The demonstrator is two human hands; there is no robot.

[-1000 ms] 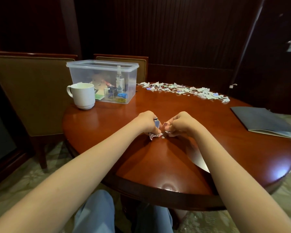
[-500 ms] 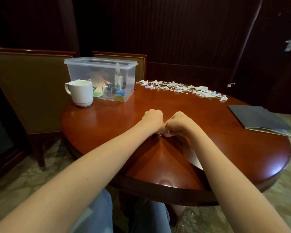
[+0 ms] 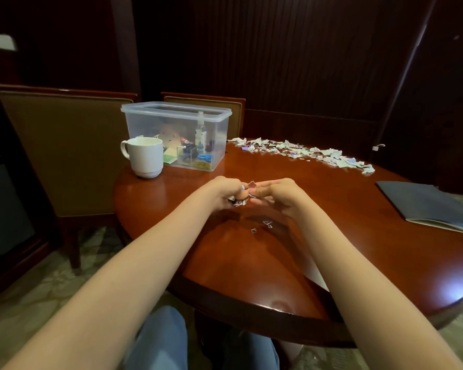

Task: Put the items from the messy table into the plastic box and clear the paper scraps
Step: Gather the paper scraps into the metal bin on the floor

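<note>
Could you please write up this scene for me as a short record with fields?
left hand: grips a wad of scraps
right hand: pinches one scrap
loose bits: on the table below the hands
scrap pile: far edge, right of the box
box: open, holds items
mug: front-left of the box
folder: right side of the table

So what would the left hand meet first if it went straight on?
Most likely the right hand, just ahead of the left hand; beyond that, the paper scraps at the far edge, though depth is unclear.
</note>
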